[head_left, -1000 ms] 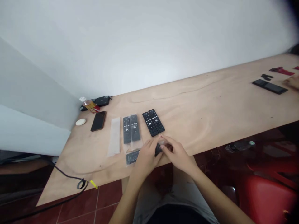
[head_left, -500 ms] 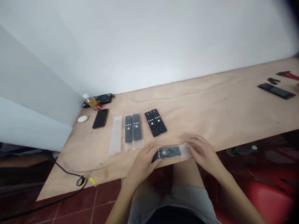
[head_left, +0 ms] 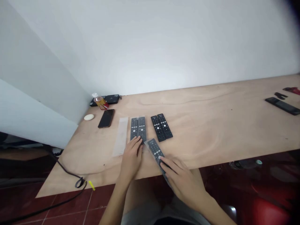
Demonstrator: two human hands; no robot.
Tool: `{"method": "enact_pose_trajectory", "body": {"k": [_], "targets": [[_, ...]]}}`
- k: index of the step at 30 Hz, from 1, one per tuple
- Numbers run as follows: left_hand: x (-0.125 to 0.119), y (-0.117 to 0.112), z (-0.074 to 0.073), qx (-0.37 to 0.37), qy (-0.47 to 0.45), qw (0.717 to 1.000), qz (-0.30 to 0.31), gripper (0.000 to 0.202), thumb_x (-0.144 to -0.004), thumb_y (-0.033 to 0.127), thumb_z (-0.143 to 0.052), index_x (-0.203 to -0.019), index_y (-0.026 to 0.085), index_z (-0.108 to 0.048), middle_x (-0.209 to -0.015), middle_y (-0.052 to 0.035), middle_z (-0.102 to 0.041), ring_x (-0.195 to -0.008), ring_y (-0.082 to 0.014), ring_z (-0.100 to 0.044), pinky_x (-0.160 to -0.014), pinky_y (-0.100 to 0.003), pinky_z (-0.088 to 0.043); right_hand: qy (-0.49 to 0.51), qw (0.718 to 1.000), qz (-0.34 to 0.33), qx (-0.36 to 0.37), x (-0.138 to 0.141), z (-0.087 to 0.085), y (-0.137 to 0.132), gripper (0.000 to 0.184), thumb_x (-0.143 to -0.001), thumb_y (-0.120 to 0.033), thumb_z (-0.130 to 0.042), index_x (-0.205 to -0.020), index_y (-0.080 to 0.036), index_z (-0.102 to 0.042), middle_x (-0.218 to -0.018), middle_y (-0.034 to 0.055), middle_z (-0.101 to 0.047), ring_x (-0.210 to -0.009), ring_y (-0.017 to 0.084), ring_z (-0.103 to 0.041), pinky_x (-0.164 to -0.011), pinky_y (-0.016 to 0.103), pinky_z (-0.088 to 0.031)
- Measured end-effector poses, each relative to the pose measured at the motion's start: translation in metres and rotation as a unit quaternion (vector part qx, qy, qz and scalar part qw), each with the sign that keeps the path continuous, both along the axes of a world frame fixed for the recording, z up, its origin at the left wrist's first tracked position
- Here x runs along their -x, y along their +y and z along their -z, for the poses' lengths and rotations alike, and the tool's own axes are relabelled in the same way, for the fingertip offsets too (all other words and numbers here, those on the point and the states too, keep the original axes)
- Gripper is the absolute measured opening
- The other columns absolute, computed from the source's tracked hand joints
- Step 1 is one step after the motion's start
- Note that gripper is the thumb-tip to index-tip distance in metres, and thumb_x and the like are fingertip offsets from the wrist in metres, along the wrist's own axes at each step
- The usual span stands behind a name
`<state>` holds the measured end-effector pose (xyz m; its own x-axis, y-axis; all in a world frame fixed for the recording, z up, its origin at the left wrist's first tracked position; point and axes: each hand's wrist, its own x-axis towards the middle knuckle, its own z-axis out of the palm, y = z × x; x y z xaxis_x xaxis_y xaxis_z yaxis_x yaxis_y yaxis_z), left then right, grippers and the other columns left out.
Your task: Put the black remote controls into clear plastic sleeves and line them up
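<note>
My right hand [head_left: 179,178] grips a black remote control [head_left: 154,147] in a clear plastic sleeve, tilted over the table's front edge. My left hand [head_left: 132,155] is open, its fingertips resting on the lower ends of two sleeved remotes [head_left: 138,126] that lie side by side. Left of these lies an empty plastic sleeve [head_left: 121,136]. Beyond my right hand is a pair of bare remotes [head_left: 161,127], close together, with their buttons facing up.
At the back left are a small bottle [head_left: 100,101], black boxes [head_left: 112,99], a phone [head_left: 106,118] and a white round object [head_left: 89,117]. Another black phone-like device [head_left: 282,105] lies far right. A black cable [head_left: 63,168] hangs past the wooden table's [head_left: 211,131] left side.
The sleeved remote has turned from lying crosswise between both hands to pointing away, held by my right hand alone. My left hand has moved left onto the sleeved pair.
</note>
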<state>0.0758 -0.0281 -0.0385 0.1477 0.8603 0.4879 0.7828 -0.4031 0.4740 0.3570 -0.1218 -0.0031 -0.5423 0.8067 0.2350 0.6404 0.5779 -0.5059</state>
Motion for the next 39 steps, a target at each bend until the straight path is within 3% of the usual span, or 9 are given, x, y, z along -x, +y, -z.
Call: {"method": "enact_pose_trajectory", "body": {"k": [3,7,14,20,23,26,32,36,39], "targets": [[-0.002,-0.001,0.001,-0.009,-0.014,1.0,0.003,0.033,-0.109,0.022,-0.058,-0.137,0.023,-0.074,-0.146,-0.0115,-0.074,-0.142,-0.0325,-0.065,-0.119,-0.06,-0.057,-0.037,0.998,0.054,-0.017,0.031,0.005,0.011,0.062,-0.108,-0.017,-0.053,-0.169,-0.026,-0.047,-0.172,0.0098,-0.051,-0.143,0.039,-0.058,-0.115,0.063,-0.055],[-0.002,-0.001,0.003,-0.008,-0.015,1.0,0.008,0.034,-0.108,0.019,-0.057,-0.137,0.022,-0.075,-0.147,-0.0105,-0.073,-0.144,-0.0311,-0.065,-0.12,-0.058,-0.057,-0.097,0.988,0.107,-0.055,0.067,0.014,0.051,0.057,-0.108,-0.02,-0.053,-0.166,-0.022,-0.052,-0.176,0.0109,-0.044,-0.137,0.044,-0.057,-0.106,0.064,-0.055],[0.0,-0.001,0.006,-0.019,-0.01,1.0,0.008,0.037,-0.106,0.014,-0.057,-0.137,0.023,-0.075,-0.147,-0.0106,-0.073,-0.143,-0.0305,-0.066,-0.119,-0.056,-0.058,-0.102,0.98,0.131,-0.106,0.093,0.003,0.124,0.048,-0.111,-0.025,-0.053,-0.159,-0.021,-0.057,-0.167,0.0152,-0.057,-0.145,0.041,-0.05,-0.11,0.063,-0.047],[-0.003,-0.005,0.002,-0.015,-0.014,1.0,0.002,0.035,-0.108,0.016,-0.056,-0.138,0.022,-0.072,-0.148,-0.0103,-0.072,-0.144,-0.03,-0.065,-0.119,-0.056,-0.057,-0.085,0.957,0.247,-0.128,0.065,0.015,0.106,0.042,-0.112,-0.035,-0.054,-0.15,-0.022,-0.066,-0.148,0.0195,-0.064,-0.125,0.041,-0.059,-0.099,0.058,-0.051],[-0.006,-0.007,-0.003,-0.013,-0.018,1.0,-0.003,0.033,-0.108,0.018,-0.057,-0.138,0.022,-0.071,-0.148,-0.0108,-0.072,-0.144,-0.0303,-0.063,-0.12,-0.056,-0.056,-0.075,0.964,0.218,-0.13,0.038,0.028,0.078,0.041,-0.11,-0.039,-0.058,-0.149,-0.026,-0.066,-0.146,0.0176,-0.064,-0.122,0.041,-0.059,-0.098,0.059,-0.053],[-0.007,-0.01,-0.009,-0.018,-0.026,0.999,0.006,0.031,-0.108,0.02,-0.058,-0.136,0.022,-0.07,-0.146,-0.0111,-0.072,-0.145,-0.0296,-0.062,-0.122,-0.056,-0.054,0.005,0.979,0.175,-0.106,-0.003,0.037,0.05,0.032,-0.108,-0.041,-0.064,-0.136,-0.028,-0.072,-0.142,0.0161,-0.064,-0.121,0.037,-0.063,-0.102,0.058,-0.056],[-0.006,-0.021,-0.023,-0.023,-0.006,0.993,0.118,0.039,-0.103,0.03,-0.072,-0.141,0.026,-0.066,-0.145,-0.0112,-0.071,-0.141,-0.0312,-0.062,-0.119,-0.055,-0.053,0.11,0.991,0.07,0.015,-0.089,0.022,0.034,0.028,-0.109,-0.028,-0.063,-0.133,-0.034,-0.076,-0.149,0.0116,-0.064,-0.142,0.034,-0.059,-0.117,0.06,-0.054],[-0.009,-0.026,-0.029,-0.004,0.03,0.977,0.212,0.057,-0.093,0.043,-0.085,-0.144,0.027,-0.065,-0.143,-0.0136,-0.069,-0.133,-0.034,-0.065,-0.111,-0.052,-0.056,0.124,0.991,0.026,0.039,-0.09,0.004,0.05,0.024,-0.106,-0.027,-0.069,-0.124,-0.034,-0.083,-0.142,0.0103,-0.071,-0.14,0.033,-0.062,-0.118,0.06,-0.053],[-0.012,-0.025,-0.029,0.006,0.034,0.977,0.21,0.055,-0.093,0.042,-0.086,-0.143,0.027,-0.068,-0.136,-0.0139,-0.071,-0.124,-0.0331,-0.067,-0.105,-0.05,-0.058,0.153,0.986,-0.011,0.06,-0.066,0.0,0.065,0.024,-0.104,-0.026,-0.073,-0.125,-0.032,-0.084,-0.143,0.0107,-0.072,-0.139,0.031,-0.064,-0.118,0.056,-0.054]]}}
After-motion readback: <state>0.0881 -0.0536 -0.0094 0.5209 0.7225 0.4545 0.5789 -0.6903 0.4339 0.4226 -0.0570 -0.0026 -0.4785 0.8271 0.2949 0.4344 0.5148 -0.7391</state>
